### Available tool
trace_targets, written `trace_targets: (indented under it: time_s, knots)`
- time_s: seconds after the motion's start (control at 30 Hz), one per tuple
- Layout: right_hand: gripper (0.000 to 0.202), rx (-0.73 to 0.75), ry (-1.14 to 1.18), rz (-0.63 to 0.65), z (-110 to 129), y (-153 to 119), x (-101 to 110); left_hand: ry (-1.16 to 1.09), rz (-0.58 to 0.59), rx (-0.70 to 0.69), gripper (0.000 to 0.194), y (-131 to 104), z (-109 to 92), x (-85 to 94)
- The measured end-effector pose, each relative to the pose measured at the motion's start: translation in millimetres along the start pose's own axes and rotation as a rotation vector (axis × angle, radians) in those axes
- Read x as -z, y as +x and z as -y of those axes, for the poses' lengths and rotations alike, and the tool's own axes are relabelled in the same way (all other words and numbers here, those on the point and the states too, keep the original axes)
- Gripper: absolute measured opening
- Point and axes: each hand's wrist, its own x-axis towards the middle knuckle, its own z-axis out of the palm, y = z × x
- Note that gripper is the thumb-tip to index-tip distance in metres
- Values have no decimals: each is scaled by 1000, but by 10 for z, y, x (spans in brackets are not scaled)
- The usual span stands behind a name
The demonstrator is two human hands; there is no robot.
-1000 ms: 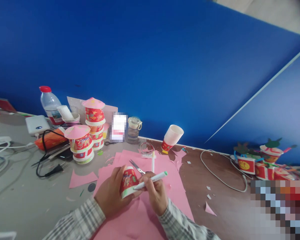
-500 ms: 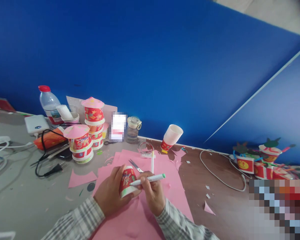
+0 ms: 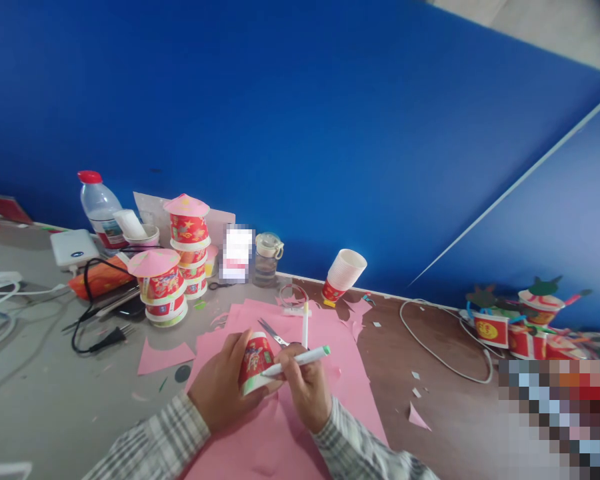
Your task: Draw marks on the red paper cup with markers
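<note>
While the left hand wraps around an upturned red cup, base up, rim on the pink paper, the right hand pinches a white marker with a green end. Marker tip touches the cup's rim band. Both hands are clenched on their things, low centre of view. Scissors and a white pen lie on the paper just behind the hands. Farther left: two cup stacks with pink cone lids, water bottle, black plug cable. Tilted cup stack by the blue wall. White cable at right, decorated cups beyond it.
</note>
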Motion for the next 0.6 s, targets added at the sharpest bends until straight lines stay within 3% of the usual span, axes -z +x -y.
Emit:
trace_targets:
  time_s: [0.37,0.6]
  knots:
    - [35,-144,148,-14,-50,48,65,17,-4,7,83,5,26,-14]
    - [38,-140,142,-33,-34,56,48,30,-5,22,83,3,22,-22]
